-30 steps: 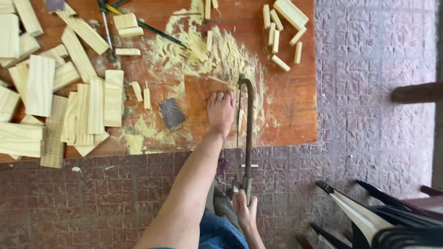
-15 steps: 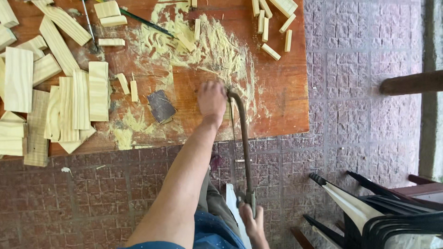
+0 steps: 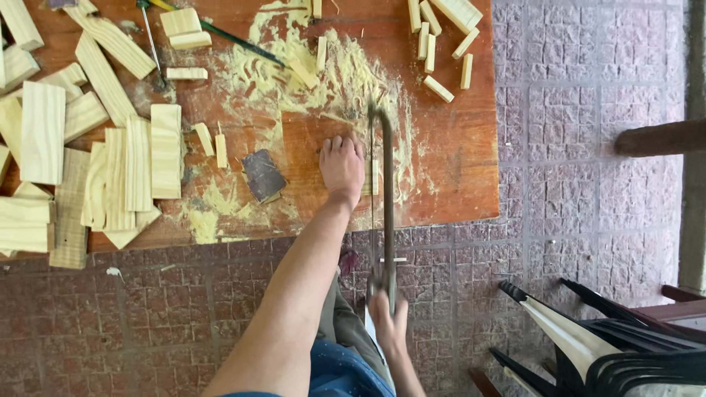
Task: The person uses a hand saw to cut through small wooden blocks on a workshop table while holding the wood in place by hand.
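Our left hand (image 3: 342, 165) lies flat on the tabletop (image 3: 456, 147), its grip spread open with the fingers pointing away from us, pressing down on a small pale wood strip (image 3: 375, 178) that peeks out at the hand's right edge. Just to the right of that hand runs the hacksaw (image 3: 384, 191), its frame stretching from beyond the fingertips back past the tabletop's near edge. Our right hand (image 3: 388, 317) has its grip closed tight around the saw's handle, close to our body and over the brick floor (image 3: 588, 184). The blade meets the wood strip right beside the left hand.

Sawdust (image 3: 331, 73) is heaped just beyond the left fingertips. To the left of the left hand sits a dark sanding block (image 3: 263, 176), near but not touching. Farther left lie stacks of cut wood slats (image 3: 132, 165). Short wood offcuts (image 3: 440, 44) lie well beyond the saw's far end. Right of our right hand stand dark stacked chairs (image 3: 618, 345).
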